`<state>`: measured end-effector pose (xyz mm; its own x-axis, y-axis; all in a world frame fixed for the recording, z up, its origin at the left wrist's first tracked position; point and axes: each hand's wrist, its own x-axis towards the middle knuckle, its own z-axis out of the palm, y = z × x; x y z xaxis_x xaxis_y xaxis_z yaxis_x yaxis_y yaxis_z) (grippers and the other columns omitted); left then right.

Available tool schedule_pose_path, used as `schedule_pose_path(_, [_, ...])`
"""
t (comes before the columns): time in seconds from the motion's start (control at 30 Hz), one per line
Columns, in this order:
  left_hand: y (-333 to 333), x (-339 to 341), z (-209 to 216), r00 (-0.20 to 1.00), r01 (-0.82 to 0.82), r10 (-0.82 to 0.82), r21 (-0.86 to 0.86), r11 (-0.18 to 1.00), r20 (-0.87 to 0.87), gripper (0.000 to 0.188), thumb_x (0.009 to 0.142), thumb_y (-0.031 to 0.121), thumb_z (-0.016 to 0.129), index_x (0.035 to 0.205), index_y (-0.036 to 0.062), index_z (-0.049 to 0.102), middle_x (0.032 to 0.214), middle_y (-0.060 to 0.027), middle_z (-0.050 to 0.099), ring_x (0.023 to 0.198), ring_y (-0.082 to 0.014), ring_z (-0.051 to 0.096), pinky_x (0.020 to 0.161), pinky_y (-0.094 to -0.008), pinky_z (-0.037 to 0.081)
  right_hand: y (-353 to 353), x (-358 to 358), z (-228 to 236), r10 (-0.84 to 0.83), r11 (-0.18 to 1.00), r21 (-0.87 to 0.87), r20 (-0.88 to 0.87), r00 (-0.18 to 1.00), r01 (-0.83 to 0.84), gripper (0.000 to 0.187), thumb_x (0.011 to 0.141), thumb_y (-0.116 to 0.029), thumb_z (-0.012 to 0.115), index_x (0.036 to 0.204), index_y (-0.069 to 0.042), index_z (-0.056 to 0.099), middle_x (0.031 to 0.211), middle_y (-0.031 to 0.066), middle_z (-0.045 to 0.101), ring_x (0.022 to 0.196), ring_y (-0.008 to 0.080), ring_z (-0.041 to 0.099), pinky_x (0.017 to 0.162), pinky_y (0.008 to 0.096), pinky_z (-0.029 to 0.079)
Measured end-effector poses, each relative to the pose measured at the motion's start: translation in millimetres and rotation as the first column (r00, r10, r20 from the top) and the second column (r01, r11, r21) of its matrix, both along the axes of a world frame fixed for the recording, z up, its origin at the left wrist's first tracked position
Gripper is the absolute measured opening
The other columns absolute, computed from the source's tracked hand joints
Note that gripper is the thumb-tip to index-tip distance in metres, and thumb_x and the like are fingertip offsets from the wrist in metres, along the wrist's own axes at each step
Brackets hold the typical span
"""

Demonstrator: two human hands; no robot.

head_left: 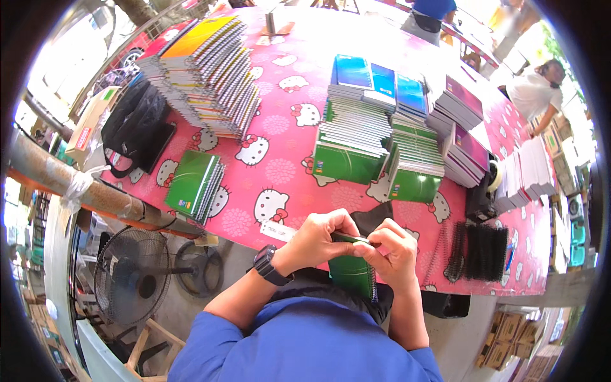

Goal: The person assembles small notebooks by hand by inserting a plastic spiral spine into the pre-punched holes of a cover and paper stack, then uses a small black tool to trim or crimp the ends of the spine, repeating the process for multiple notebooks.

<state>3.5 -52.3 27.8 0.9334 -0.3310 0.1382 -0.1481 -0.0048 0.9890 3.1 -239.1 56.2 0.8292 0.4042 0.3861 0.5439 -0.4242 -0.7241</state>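
Notebook (349, 274), head view: green cover, coil (373, 292) along its right edge, sits just off the bench's (245, 184) near edge, against the torso. Left hand (318, 239) and right hand (393, 251) are above it, each grip pinching a thin edge-on piece (344, 238) between thumb and fingers. Can't tell if that piece belongs to the same notebook; fingers cover most of it.

Handling, my read: light, cover bendy but springy, probably smooth enough to slide, page block stiffer. Coil looks like the weak spot, easy to bend or snag. Best hold: flat across cover and pages, away from the coil, thumb on top.

Containers: black bag (130, 127) slumps at the bench's left side, contents not visible. Carton (94, 124) also at the bench's left, outboard of the bag; can't see inside. Brown boxes (509, 332) stacked below the bench's right end, contents hidden.
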Motion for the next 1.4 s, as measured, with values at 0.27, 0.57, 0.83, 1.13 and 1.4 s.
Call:
schedule_pose_path(0.27, [15, -7, -13, 0.996, -0.058, 0.053, -0.078, 0.995, -0.073, 0.026, 0.075, 0.014, 0.080, 0.083, 0.0023, 0.058, 0.072, -0.0004, 0.061, 0.068, -0.0038, 0.053, 0.060, -0.0216, 0.046, 22, -6, -3, 0.034, 0.998, 0.044, -0.016, 0.999, -0.033, 0.019, 0.081, -0.012, 0.071, 0.094, -0.001, 0.063, 0.079, 0.0107, 0.060, 0.065, 0.0212, 0.059, 0.056, 0.0288, 0.047])
schedule_pose_path(0.57, [24, -8, 1, 0.982, -0.085, 0.073, 0.063, 0.994, 0.172, 0.019, 0.077, 0.006, 0.077, 0.085, 0.0014, 0.061, 0.077, -0.0028, 0.063, 0.073, -0.0070, 0.058, 0.066, -0.0234, 0.048, 21, -8, -17, 0.230, 0.839, 0.538, -0.492, 0.840, 0.085, 0.020, 0.076, -0.010, 0.077, 0.084, -0.001, 0.061, 0.077, 0.0019, 0.058, 0.071, 0.0099, 0.054, 0.063, 0.0241, 0.043])
schedule_pose_path(0.83, [15, -15, 0, 0.994, -0.113, 0.113, -0.126, 0.986, -0.005, 0.015, 0.080, 0.003, 0.073, 0.086, -0.0011, 0.060, 0.079, -0.0047, 0.063, 0.075, -0.0075, 0.058, 0.067, -0.0238, 0.048, 27, -18, -15, -0.039, 0.937, 0.325, -0.263, 0.964, 0.126, 0.011, 0.085, -0.008, 0.067, 0.090, 0.001, 0.063, 0.083, 0.0077, 0.062, 0.075, 0.0165, 0.058, 0.070, 0.0265, 0.047])
schedule_pose_path(1.13, [29, -17, 0, 0.994, -0.107, 0.108, -0.056, 0.993, 0.027, 0.016, 0.075, 0.001, 0.076, 0.085, 0.0007, 0.063, 0.079, -0.0036, 0.064, 0.074, -0.0081, 0.059, 0.066, -0.0238, 0.049, 32, -19, -7, -0.007, 0.982, 0.186, -0.172, 0.985, 0.040, 0.014, 0.083, -0.006, 0.068, 0.094, 0.001, 0.063, 0.085, 0.0106, 0.063, 0.074, 0.0202, 0.061, 0.067, 0.0283, 0.049])
schedule_pose_path(1.4, [39, -23, -3, 0.985, -0.169, 0.167, -0.077, 0.983, -0.032, 0.016, 0.075, 0.002, 0.076, 0.087, 0.0027, 0.066, 0.078, -0.0006, 0.066, 0.072, -0.0053, 0.061, 0.064, -0.0211, 0.050, 41, -13, -25, 0.102, 0.932, 0.362, -0.190, 0.977, -0.027, 0.018, 0.078, -0.006, 0.073, 0.091, -0.001, 0.062, 0.083, 0.0091, 0.062, 0.073, 0.0172, 0.059, 0.067, 0.0271, 0.047])
